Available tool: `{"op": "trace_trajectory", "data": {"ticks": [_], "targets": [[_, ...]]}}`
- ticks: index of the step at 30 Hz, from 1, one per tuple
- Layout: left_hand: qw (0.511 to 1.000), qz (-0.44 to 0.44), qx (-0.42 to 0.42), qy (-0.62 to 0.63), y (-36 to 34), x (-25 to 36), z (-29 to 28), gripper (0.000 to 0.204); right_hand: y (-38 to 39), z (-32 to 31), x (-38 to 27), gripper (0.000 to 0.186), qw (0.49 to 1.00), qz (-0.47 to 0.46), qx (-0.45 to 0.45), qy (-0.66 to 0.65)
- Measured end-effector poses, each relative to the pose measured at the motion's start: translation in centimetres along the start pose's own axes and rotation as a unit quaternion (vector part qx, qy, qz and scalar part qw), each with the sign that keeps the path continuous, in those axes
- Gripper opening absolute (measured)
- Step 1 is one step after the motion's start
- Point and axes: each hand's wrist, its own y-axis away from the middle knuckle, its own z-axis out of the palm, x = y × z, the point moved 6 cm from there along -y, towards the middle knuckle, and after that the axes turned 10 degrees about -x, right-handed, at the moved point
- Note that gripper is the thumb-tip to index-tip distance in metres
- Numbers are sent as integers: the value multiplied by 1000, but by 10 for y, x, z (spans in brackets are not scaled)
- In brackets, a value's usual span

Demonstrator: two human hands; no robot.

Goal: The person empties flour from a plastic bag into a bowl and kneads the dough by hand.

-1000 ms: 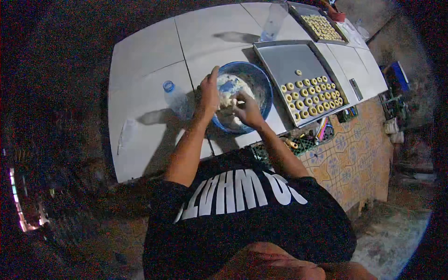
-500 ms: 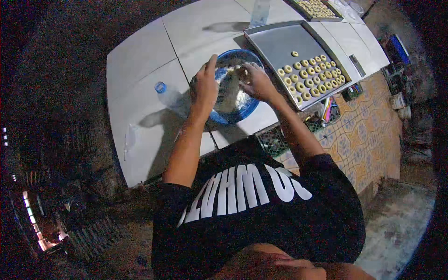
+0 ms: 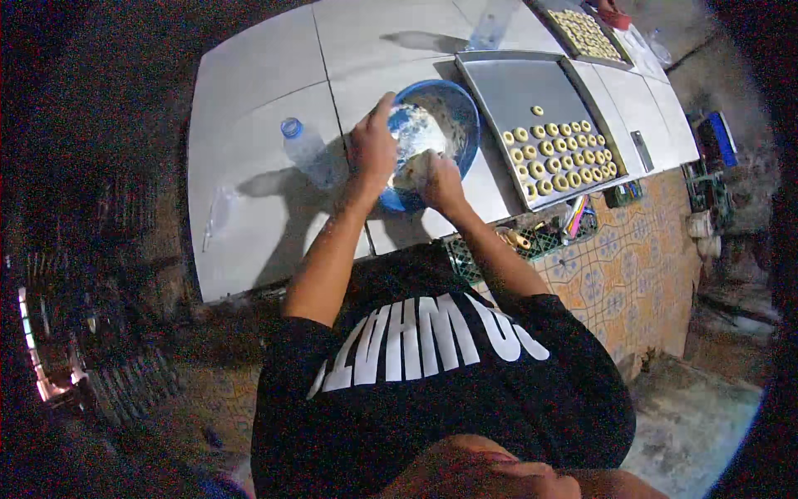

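A blue basin [image 3: 471, 133] stands on the white table, with white flour [image 3: 416, 129] over its inside. My left hand [image 3: 372, 148] grips the basin's left rim, thumb up along the edge. Down in the near part of the basin my right hand [image 3: 435, 179] is closed; a pale lump shows by its fingers, too hidden to name. Just right of the basin lies a metal tray [image 3: 511, 83] with rows of small dough rings [image 3: 553, 165] filling its nearer part.
A clear plastic bottle [image 3: 303, 145] with a blue cap stands left of the basin; another bottle [image 3: 490, 29] is behind. A second filled tray [image 3: 586, 37] sits at the far right, near a person's hand [image 3: 611, 10]. Crates [image 3: 540, 241] stand below the table edge.
My right hand has moved from the basin's right side down to its near part and closed. The basin now tilts differently and shows more flour. A person's hand has appeared by the far tray.
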Motion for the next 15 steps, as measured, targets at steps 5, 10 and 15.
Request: {"op": "trace_trajectory", "data": {"ticks": [5,10,15], "targets": [[1000,-13,4,3,4,-8,-11,55,2,11,-32,56,999,-19,-19,-34],[996,65,55,21,8,-4,-5,56,-16,21,-18,40,922,14,-76,-380],[997,-50,18,57,16,-14,-2,56,-37,-39,-17,18,721,45,-49,-690]]}}
